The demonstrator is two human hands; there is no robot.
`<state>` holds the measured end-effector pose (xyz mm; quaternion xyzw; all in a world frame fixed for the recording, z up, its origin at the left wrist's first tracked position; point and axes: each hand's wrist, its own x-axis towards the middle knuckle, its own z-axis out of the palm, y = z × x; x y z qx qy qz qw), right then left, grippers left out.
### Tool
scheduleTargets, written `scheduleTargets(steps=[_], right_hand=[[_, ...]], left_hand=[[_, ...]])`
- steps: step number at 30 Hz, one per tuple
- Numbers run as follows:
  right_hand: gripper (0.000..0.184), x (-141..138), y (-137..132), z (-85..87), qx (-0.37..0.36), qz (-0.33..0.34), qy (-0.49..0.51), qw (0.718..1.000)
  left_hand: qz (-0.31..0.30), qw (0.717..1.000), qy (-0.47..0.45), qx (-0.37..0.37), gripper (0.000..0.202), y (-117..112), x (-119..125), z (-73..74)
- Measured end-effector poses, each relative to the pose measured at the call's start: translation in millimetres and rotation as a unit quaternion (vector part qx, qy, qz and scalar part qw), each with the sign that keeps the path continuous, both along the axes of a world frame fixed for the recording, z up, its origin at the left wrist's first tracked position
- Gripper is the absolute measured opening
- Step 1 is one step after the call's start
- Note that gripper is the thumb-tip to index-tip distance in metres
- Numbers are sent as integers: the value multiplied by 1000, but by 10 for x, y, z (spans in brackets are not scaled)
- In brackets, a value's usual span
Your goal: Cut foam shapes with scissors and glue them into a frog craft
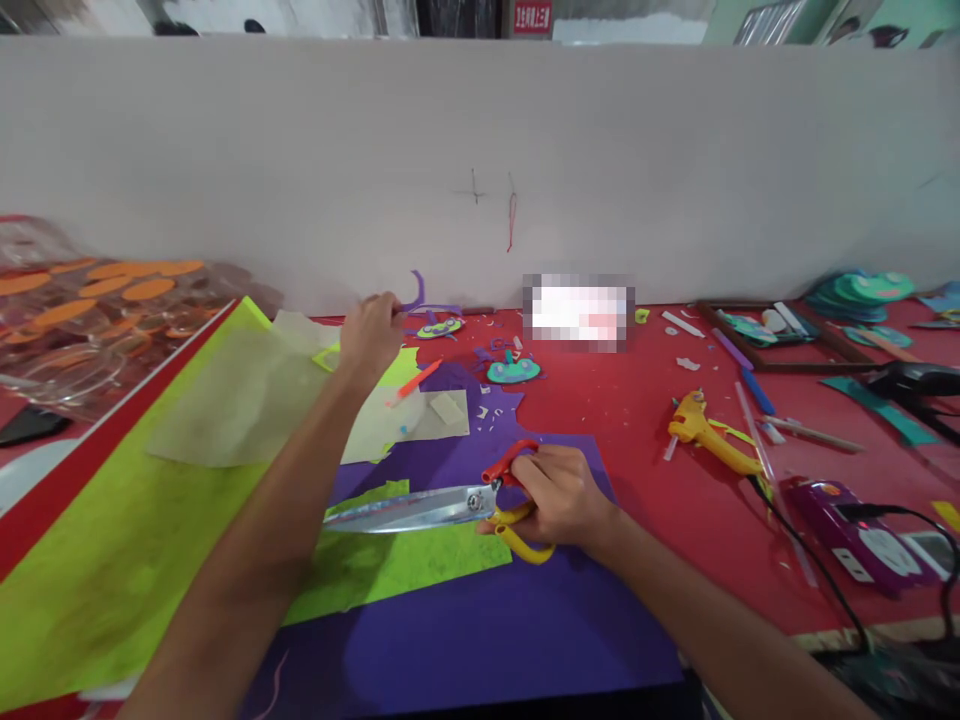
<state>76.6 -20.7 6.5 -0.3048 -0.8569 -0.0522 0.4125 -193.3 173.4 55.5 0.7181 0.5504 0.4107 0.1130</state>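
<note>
1. Through the head camera, from my distant seat, I watch the left hand [371, 345], raised near the far edge of the table [637, 400], pinch a curled purple strip [417, 292] that projects from its fingertips.

2. The right hand [566, 490] grips a pair of scissors [420, 508] by red and yellow handles, the long metal blades pointing left above a lime-green piece [442, 565].

3. Beneath them I find a large purple sheet [487, 630] at the near side, its far edge cut unevenly. A lime-green sheet [112, 560] spreads to the left, partly under the left forearm.

4. Beyond the purple sheet's far edge lies a turquoise cut-out [514, 370]; a green-and-purple cut-out [440, 328] rests just right of the left hand. Purple scraps [499, 347] sit between them, though at this distance I cannot be sure of their shapes.

5. An orange marker [420, 380] lies on pale paper in front of the left hand.

6. To the right, I see a yellow glue gun [709, 435] beside a purple device [859, 540] with a black cable plugged in; teal cut-outs [859, 297] stand stacked near the white partition [262, 180].
</note>
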Motion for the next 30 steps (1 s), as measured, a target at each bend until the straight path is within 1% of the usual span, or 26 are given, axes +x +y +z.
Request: scheduleTargets(steps=[3,5,7,9,10,12,13,15,16,18,20,23,26,30], right_hand=[[45,56,66,12,21,-22,-5,1000],[44,132,130,34,53,-54,-20,997],[43,251,207,61,94,-93,-44,990],[42,411,291,83,117,-140,-68,981],[42,502,331,90,122,-162,-76,976],[40,691,395,96,115,-195,-96,969],[40,784,417,96,108,-201,-113,967],[41,950,435,95,51,-215,-174,960],[43,1019,432,94,9,-229,-210,951],[47,1124,415,97,-81,-256,-266,926],[50,1192,396,105,-160,-286,-299,896],[54,1251,384,127,-253,-326,-329,849],[58,1295,369,155,-305,-362,-346,810],[55,1319,273,207,-339,-391,-335,787]], left_hand=[[9,1000,5,23,11,31,-161,-59],[-3,1000,26,11,13,41,-163,-76],[-30,998,57,-22,10,36,-93,-70],[-80,990,95,-71,10,2,24,-55],[-112,982,113,-97,16,-28,91,-51],[-211,950,163,-161,22,-105,225,-57],[-245,936,176,-179,22,-145,287,-69],[-293,914,200,-199,24,-211,396,-109],[-312,902,226,-196,28,-232,442,-134],[-334,887,263,-177,35,-253,518,-188],[-347,879,286,-162,33,-258,577,-240],[-348,877,296,-149,24,-267,642,-304],[-346,881,292,-141,19,-287,685,-340],[-347,880,290,-148,13,-308,726,-342]])
